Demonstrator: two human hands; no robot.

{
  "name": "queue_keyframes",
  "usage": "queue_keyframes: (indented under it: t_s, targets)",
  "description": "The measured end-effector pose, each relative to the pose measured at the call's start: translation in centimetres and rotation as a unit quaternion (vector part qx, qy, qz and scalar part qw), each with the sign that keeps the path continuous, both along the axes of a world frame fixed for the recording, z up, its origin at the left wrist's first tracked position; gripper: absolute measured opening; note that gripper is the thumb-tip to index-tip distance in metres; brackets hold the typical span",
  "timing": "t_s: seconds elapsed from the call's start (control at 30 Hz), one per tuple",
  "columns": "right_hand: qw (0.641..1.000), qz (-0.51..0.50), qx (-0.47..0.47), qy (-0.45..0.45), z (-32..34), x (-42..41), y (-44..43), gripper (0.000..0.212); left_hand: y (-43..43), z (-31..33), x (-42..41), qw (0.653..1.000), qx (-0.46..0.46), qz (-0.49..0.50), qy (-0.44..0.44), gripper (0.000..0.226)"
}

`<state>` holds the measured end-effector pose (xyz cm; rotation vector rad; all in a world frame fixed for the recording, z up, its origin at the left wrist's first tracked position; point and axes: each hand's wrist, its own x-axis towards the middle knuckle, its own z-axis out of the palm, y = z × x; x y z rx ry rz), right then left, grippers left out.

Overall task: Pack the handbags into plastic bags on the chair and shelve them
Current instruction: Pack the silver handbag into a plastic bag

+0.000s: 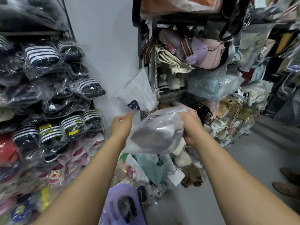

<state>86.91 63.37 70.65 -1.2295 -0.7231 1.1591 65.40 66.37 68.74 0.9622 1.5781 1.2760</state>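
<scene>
A grey handbag (155, 129) sits inside a clear plastic bag (134, 143) that I hold up at chest height in front of the shelf (146, 51). My left hand (121, 125) pinches the plastic bag's left edge. My right hand (191, 125) grips the bagged handbag from the right, fingers curled over its top. Below, a purple plastic chair (123, 207) shows at the bottom edge with a dark item on its seat.
Stacks of bagged slippers (48, 98) fill the left side. The metal shelf ahead is crammed with handbags, and a white tote (138, 91) hangs from it. Loose bags and plastic (159, 169) are piled on the floor. Someone's shoes (289, 184) show at right.
</scene>
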Motion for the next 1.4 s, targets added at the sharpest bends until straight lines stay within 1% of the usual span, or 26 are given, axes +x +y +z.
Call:
queue_keyframes:
  t_s: [0.1,0.13,0.17,0.2,0.27,0.33,0.37,0.4,0.43,0.47,0.5,0.53,0.57,0.6,0.7,0.77,0.8,0.87,1.0,1.1,1.17,1.2,1.3,1.33,1.4]
  targets:
    - [0.994,0.033,0.072,0.070,1.6,1.3,-0.5,0.049,1.1,-2.7,-1.3,0.994,-0.083,0.063,-0.041,0.101]
    - [0.991,0.044,0.080,0.094,2.1,1.4,-0.9,0.052,1.9,-3.6,-2.1,0.989,-0.104,0.072,-0.074,0.112]
    - [0.988,0.060,0.081,0.113,2.4,1.6,-1.0,0.051,2.8,-4.2,-2.6,0.983,-0.120,0.078,-0.117,0.118]
    - [0.987,0.087,0.081,0.109,2.7,1.6,-1.3,0.043,3.8,-4.7,-3.1,0.974,-0.144,0.065,-0.160,0.120]
    - [0.986,0.142,0.070,0.057,3.8,1.2,-2.4,0.020,3.6,-3.8,-3.2,0.958,-0.170,0.003,-0.232,0.107]
    - [0.986,0.152,0.067,0.004,4.5,0.9,-2.8,0.013,3.1,-2.5,-3.2,0.955,-0.138,-0.053,-0.258,0.097]
    - [0.989,0.133,0.065,-0.012,4.7,0.8,-2.7,0.012,3.0,-2.5,-3.2,0.959,-0.118,-0.059,-0.251,0.097]
    - [0.991,0.117,0.060,-0.019,4.9,0.8,-2.4,0.015,3.1,-2.8,-3.2,0.963,-0.100,-0.048,-0.246,0.095]
    - [0.994,0.092,0.048,-0.036,4.8,0.8,-2.2,0.019,3.1,-3.0,-3.1,0.968,-0.079,-0.013,-0.236,0.089]
    - [0.994,0.077,0.035,-0.063,4.8,0.8,-2.1,0.027,3.2,-3.1,-2.9,0.973,-0.060,0.029,-0.222,0.084]
    - [0.996,0.056,0.019,-0.072,4.1,0.9,-1.2,0.040,3.0,-3.1,-2.6,0.976,-0.047,0.077,-0.200,0.083]
    - [0.997,0.038,-0.004,-0.069,3.6,0.8,-0.8,0.053,3.1,-3.2,-2.5,0.976,-0.031,0.115,-0.184,0.085]
    - [0.998,0.018,-0.026,-0.057,3.3,0.4,-0.8,0.056,2.7,-2.8,-2.2,0.975,-0.015,0.143,-0.171,0.087]
    - [0.998,0.000,-0.039,-0.046,2.7,0.2,-0.5,0.066,2.5,-2.6,-2.0,0.973,-0.001,0.159,-0.167,0.083]
    - [0.999,-0.028,-0.017,-0.018,1.3,0.1,0.1,0.078,1.9,-1.8,-1.0,0.970,0.044,0.168,-0.169,0.050]
    - [0.999,-0.039,-0.008,-0.010,0.9,-0.1,-0.3,0.082,1.6,-1.5,-0.7,0.970,0.067,0.163,-0.168,0.047]
    - [0.999,-0.045,-0.011,-0.018,1.0,-0.3,-0.5,0.086,1.6,-1.5,-0.6,0.970,0.072,0.157,-0.170,0.047]
    - [0.996,-0.076,-0.014,-0.050,0.9,-0.4,-0.7,0.086,1.7,-1.7,-0.1,0.972,0.075,0.155,-0.160,0.047]
    - [0.989,-0.135,0.008,-0.066,0.4,1.1,-1.3,0.086,2.9,-2.0,1.5,0.983,0.056,0.134,-0.112,0.053]
    - [0.984,-0.173,0.009,-0.050,-0.3,3.4,-1.7,0.089,4.3,-1.9,3.8,0.989,0.017,0.074,-0.123,0.060]
    - [0.980,-0.196,0.011,-0.039,-1.0,5.7,-1.6,0.085,5.1,-1.6,6.0,0.994,-0.014,0.035,-0.105,0.064]
    - [0.976,-0.213,0.011,-0.034,-1.1,6.8,-1.6,0.084,5.3,-1.5,7.2,0.995,-0.034,0.014,-0.090,0.069]
    - [0.970,-0.243,0.004,-0.007,-1.8,10.6,-0.6,0.089,6.5,-1.5,11.0,0.995,-0.073,-0.029,-0.065,0.102]
    - [0.969,-0.245,0.003,0.000,-1.8,11.8,-0.2,0.086,7.0,-1.3,12.4,0.994,-0.083,-0.033,-0.061,0.110]
    - [0.971,-0.239,0.011,0.014,-2.6,14.9,1.3,0.074,9.1,-2.1,15.4,0.994,-0.088,-0.036,-0.052,0.114]
